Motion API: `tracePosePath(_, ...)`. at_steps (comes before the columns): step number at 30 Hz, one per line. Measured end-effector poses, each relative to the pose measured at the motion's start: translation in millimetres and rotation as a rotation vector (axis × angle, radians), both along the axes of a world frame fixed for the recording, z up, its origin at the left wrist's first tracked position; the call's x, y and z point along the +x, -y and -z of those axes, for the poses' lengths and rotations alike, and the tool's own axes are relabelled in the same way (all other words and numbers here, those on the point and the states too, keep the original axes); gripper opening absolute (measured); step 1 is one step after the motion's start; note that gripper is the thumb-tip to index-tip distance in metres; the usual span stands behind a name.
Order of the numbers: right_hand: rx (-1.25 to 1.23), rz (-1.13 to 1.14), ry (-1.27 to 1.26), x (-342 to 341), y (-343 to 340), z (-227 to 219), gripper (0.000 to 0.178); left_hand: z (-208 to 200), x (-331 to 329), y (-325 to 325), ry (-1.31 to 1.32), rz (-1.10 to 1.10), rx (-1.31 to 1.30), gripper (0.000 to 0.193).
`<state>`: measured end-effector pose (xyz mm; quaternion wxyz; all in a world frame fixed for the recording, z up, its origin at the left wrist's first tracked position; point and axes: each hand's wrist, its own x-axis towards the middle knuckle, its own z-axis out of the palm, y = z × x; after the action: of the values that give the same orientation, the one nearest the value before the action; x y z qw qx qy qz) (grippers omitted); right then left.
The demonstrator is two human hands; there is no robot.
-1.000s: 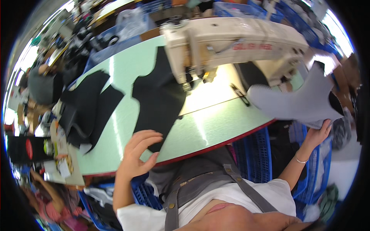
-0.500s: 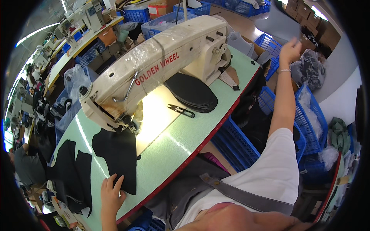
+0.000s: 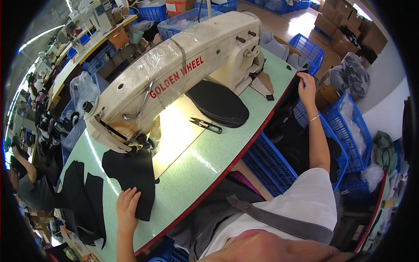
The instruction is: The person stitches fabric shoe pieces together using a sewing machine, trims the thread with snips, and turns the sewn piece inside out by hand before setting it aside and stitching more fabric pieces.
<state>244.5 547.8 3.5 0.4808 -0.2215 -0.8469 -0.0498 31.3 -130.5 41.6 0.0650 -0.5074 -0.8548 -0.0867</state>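
My left hand (image 3: 128, 204) lies on the lower edge of a black fabric piece (image 3: 131, 172), its fingers stretched out and flat. The upper end of that piece is under the needle area of a white sewing machine (image 3: 163, 74). By the far right corner of the table, my right hand (image 3: 307, 87) has its fingers curled down at dark material beside the table edge; what they hold is hidden. A stack of black oval pieces (image 3: 220, 105) and black thread snips (image 3: 206, 125) lie on the green tabletop (image 3: 192, 174). More black fabric pieces (image 3: 80, 205) lie left of my left hand.
Blue crates (image 3: 273, 163) with dark pieces stand along the table's red right edge. Grey pieces (image 3: 274, 43) are piled behind the machine. Another blue crate (image 3: 349, 131) holds clear plastic. A co-worker's arm (image 3: 27, 168) shows at far left.
My right hand has come down and left to the table corner; the grey piece it swung is out of it. My left fingers have flattened on the black fabric piece.
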Motion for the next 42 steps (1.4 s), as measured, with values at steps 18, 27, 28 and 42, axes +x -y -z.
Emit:
tracePosePath(18,0.392,-1.152,0.703,-228.6,273.2,-50.2,0.019,-18.5,-26.8,-46.4,-0.176,-0.001,-0.063,0.061)
tracePosePath(27,0.121,-1.041,0.957,-301.8,270.2,-17.0,0.022,9.3,-57.5,-58.8,0.035,0.151,0.041,0.025)
tracePosePath(28,0.104,-1.097,0.939,-299.5,267.8,-17.2,0.023,7.9,-58.6,-64.3,0.106,0.101,0.011,0.023)
tracePosePath(42,1.772,-1.472,0.103,-294.9,276.1,-9.8,0.036,11.5,-50.6,-91.7,-0.202,0.139,0.035,0.022)
